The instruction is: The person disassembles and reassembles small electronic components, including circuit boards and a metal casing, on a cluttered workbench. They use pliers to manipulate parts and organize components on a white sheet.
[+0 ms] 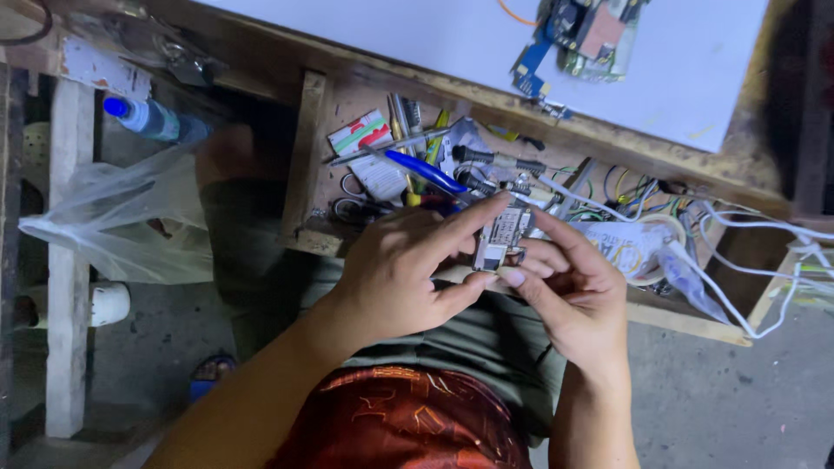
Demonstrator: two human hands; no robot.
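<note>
Board [500, 234], small, light, stiff and likely fragile, was pinched edgewise by left hand [395, 274] and right hand [573, 291].

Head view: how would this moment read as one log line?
left hand: holds small circuit board | right hand: holds same board | beneath: open drawer of tools

Both arms bare, no sleeves, no gloves. Shirt [404, 421] dark red w/ orange pattern. Trousers [469, 334] olive green.

Both hands raised together over the lap, left hand [395, 269] and right hand [578, 287] fingertips pinched inward.
</note>
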